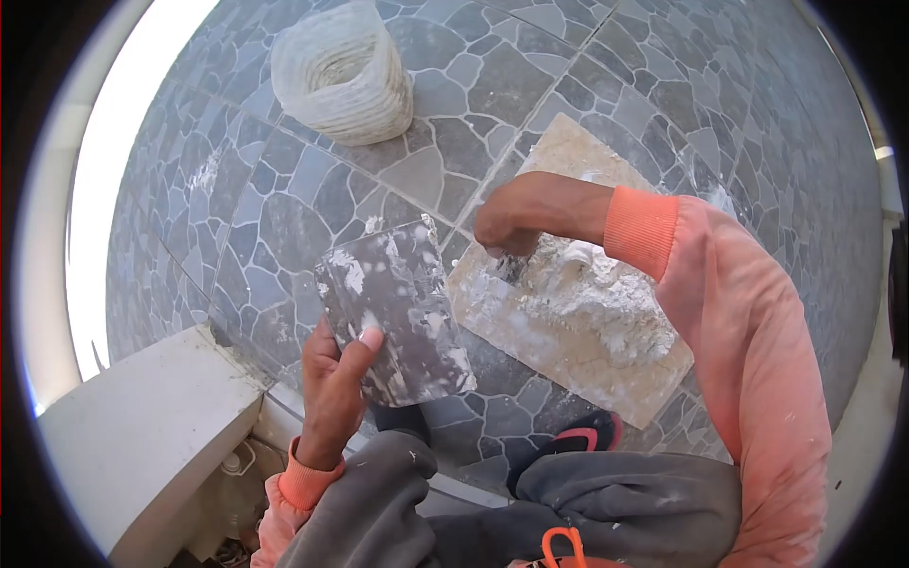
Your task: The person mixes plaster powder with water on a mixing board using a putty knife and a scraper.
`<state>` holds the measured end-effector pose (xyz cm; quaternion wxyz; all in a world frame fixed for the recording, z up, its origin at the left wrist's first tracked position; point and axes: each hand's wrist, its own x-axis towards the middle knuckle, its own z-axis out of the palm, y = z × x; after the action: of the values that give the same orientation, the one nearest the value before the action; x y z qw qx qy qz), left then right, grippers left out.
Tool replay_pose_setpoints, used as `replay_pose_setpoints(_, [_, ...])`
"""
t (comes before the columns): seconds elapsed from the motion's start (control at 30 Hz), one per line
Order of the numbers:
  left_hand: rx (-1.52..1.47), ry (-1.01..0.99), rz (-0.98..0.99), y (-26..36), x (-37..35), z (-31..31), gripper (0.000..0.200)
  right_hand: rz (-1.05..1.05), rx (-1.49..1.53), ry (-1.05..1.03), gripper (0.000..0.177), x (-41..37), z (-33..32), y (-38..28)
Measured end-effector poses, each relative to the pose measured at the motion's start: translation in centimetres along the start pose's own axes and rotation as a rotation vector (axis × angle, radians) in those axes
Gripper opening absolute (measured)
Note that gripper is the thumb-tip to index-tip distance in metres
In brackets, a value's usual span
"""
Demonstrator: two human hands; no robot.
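My left hand (333, 383) grips the lower left edge of a dark rectangular plate (407, 327), thumb on top. White plaster is smeared and clumped over its face and edges. My right hand (511, 216) is curled over the upper left part of a beige tile (559, 355) lying on the floor. Under its fingers a small dark, powder-dusted shape shows, partly hidden, and I cannot make out what it is. Beside that hand, a heap of white plaster (606, 303), partly powdery and lumpy, covers the middle of the tile.
A whitish ribbed bucket (369, 109) stands on the stone-patterned floor (294, 218) at the upper left. At the lower left is a white ledge (151, 426), with a clear container (232, 488) beneath it. My sandalled foot (582, 437) is close to the tile's lower edge.
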<state>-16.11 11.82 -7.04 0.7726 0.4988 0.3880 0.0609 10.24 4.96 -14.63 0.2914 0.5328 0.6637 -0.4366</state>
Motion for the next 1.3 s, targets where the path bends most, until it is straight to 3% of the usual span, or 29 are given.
replay_pose_setpoints(0.2, [0.041, -0.046, 0.001, 0.0, 0.7, 1.1, 0.038, -0.024, 0.037, 0.152, 0.020, -7.8, 4.9, 0.7])
replay_pose_setpoints(0.33, [0.060, -0.092, -0.018, -0.3, 1.5, 2.2, 0.038, -0.009, -0.025, 0.551, 0.012, -12.8, 12.4, -1.3])
replay_pose_setpoints(0.37, [0.066, -0.104, -0.023, -0.4, 1.7, 2.6, 0.038, 0.012, -0.003, 0.530, 0.017, -13.7, 13.9, -2.0])
replay_pose_setpoints(0.47, [0.072, -0.136, -0.020, -0.7, 2.1, 3.6, 0.038, 0.041, -0.084, 0.766, 0.015, -14.8, 19.2, -3.3])
replay_pose_setpoints(0.5, [0.082, -0.149, -0.017, -0.9, 2.3, 3.9, 0.038, 0.062, -0.095, 0.815, 0.023, -15.0, 20.7, -3.5])
replay_pose_setpoints(0.63, [0.099, -0.183, -0.032, -1.0, 2.7, 4.8, 0.037, 0.144, -0.020, 0.919, 0.027, -16.6, 24.2, -4.9])
replay_pose_setpoints(0.83, [0.107, -0.227, -0.009, -1.8, 2.8, 5.3, 0.034, 0.301, 0.141, 1.108, 0.040, -19.0, 24.3, -4.7])
replay_pose_setpoints(1.03, [0.291, -0.318, 0.081, 1.3, 2.7, 7.0, 0.028, 0.433, -0.085, 1.101, 0.013, -15.0, 20.0, -3.8])
replay_pose_setpoints(1.13, [0.534, -0.449, 0.139, 6.2, 2.8, 8.9, 0.032, 0.379, -0.023, 0.718, 0.018, -14.1, 20.7, -4.9])
replay_pose_setpoints(1.3, [0.964, -0.682, 0.209, 11.9, 4.1, 12.4, 0.034, 0.425, 0.011, 0.775, 0.020, -16.4, 25.0, -6.2])
